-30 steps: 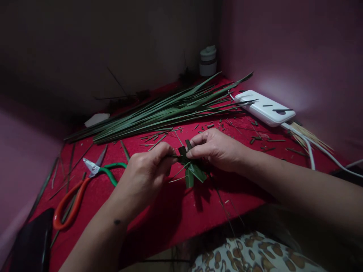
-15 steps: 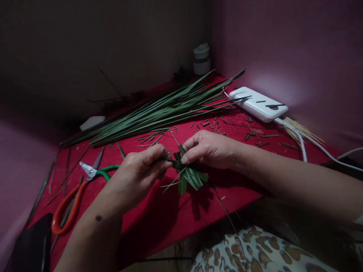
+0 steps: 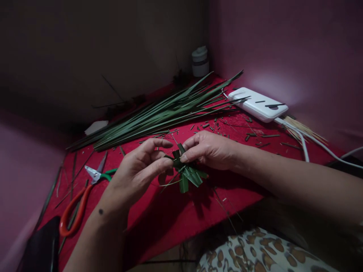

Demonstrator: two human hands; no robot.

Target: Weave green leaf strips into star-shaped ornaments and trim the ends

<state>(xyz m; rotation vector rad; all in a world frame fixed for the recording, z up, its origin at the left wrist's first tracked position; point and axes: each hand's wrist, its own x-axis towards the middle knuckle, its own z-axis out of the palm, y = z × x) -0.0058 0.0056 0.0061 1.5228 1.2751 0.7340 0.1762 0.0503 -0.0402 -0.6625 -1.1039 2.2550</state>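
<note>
Folded leaf piece [image 3: 190,176] clamped in right hand [image 3: 211,151], grip together; left hand [image 3: 138,166] curved inward, thumb, forefinger apart.

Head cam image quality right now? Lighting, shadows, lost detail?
Head view: dim, back wall almost black; glow on pink wall behind white device; shadow on red tabletop below leaf piece; black object at lower left loses detail.

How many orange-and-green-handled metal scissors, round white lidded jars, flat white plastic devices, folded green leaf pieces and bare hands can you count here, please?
Scissors: 1
Lidded jar: 1
Flat white device: 1
Folded leaf piece: 1
Hands (left hand, right hand): 2
Total: 6
</note>
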